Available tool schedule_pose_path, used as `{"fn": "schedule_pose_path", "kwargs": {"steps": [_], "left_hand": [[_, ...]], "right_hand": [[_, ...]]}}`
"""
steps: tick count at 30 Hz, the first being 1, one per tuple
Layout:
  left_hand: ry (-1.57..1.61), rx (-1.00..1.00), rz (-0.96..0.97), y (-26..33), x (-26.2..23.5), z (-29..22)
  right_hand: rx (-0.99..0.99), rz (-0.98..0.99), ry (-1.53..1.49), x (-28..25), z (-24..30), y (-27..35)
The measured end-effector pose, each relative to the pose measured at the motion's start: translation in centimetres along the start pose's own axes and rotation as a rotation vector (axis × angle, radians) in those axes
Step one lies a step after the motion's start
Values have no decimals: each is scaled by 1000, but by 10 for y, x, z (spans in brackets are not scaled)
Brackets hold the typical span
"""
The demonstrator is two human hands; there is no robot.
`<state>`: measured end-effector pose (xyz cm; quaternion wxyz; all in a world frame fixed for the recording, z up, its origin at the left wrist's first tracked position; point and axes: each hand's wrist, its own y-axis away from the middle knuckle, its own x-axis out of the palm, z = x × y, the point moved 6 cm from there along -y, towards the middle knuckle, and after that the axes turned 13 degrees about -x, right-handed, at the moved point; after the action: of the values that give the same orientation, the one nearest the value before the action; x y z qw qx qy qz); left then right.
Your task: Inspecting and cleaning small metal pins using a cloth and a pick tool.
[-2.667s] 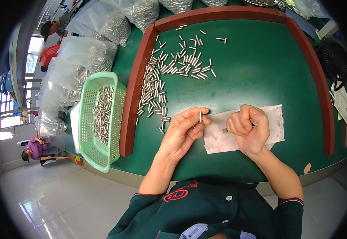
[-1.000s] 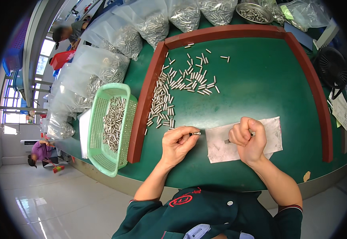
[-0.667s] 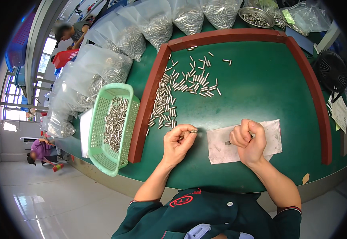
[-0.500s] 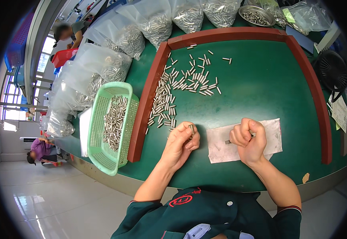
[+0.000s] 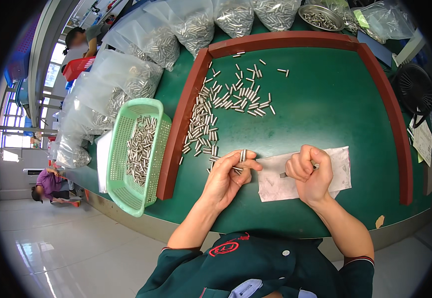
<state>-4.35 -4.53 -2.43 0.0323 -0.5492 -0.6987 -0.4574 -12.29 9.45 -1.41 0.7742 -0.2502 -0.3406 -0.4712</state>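
Note:
My left hand [image 5: 228, 176] rests on the green table [image 5: 325, 109] and pinches a small metal pin [image 5: 242, 155] upright between thumb and fingers, with a few more pins under the palm. My right hand [image 5: 309, 173] is closed in a fist around a thin metal tool [image 5: 284, 175] whose tip points left over a white cloth [image 5: 340, 174]. Several loose metal pins [image 5: 216, 114] lie spread on the table just beyond my left hand, inside a red-brown wooden frame [image 5: 181, 129].
A green plastic basket [image 5: 121, 164] with several pins stands left of the frame. Clear bags of pins [image 5: 176, 35] line the far and left edges. A metal bowl [image 5: 325, 17] and a black fan [image 5: 414, 89] sit at the right. Other people work at far left.
My left hand reached out to the loose pins, picked one up and now holds it upright near the cloth. My right hand stayed on the cloth with its tool.

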Motion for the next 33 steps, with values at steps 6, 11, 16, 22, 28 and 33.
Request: {"fn": "schedule_pose_path", "kwargs": {"steps": [6,11,16,22,28,33], "left_hand": [[74,-51,-18,4,-3,2],[148,168,11,22,-27,-24],[-443,409,-544,49,-60,-51],[-1314,567,-712,54,-31,-59],[-1759,752,-653,39,-18,-56],[-1790,744,-586,31,-15,-55]], "right_hand": [[3,8,-3,1,-1,0],[8,9,-6,0,-1,0],[20,7,-3,0,-2,0],[24,-8,19,0,-3,0],[20,-11,23,-1,-1,0],[22,-5,31,1,-1,0]]}}
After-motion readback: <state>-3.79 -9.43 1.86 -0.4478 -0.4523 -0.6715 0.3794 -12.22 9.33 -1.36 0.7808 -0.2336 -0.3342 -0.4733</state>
